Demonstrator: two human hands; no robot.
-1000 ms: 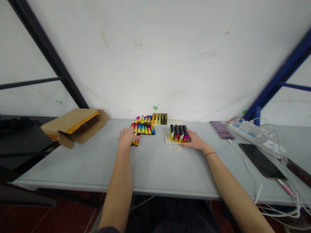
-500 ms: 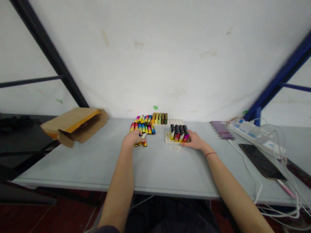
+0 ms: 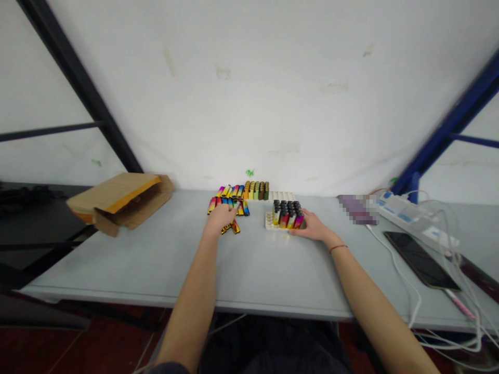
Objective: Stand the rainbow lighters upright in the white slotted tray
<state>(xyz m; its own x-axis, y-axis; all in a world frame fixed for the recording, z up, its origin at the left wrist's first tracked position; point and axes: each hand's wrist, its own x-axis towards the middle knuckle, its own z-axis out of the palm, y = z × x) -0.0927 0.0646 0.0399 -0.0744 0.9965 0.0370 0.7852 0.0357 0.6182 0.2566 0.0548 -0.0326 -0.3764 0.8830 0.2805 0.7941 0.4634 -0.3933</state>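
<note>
My left hand is closed in a pinch around a small pale lighter, mostly covered by the fingers. Under and beside that hand lie several loose shiny lighters with gold ends. Just behind it is a row of colourful lighters lying side by side. My right hand grips the right side of a white holed tray, its thumb along the front edge. Several black-topped lighters stand upright in that tray; the left-hand holes show bare.
Against the wall, several gold and green upright pieces stand beside another white tray. An opened cardboard box lies at left. To the right are a phone, a power strip and white cables.
My left hand has moved right and slightly away from me, carrying the pale lighter up from the loose ones. A couple of loose lighters have shifted slightly. My right hand keeps its place.
</note>
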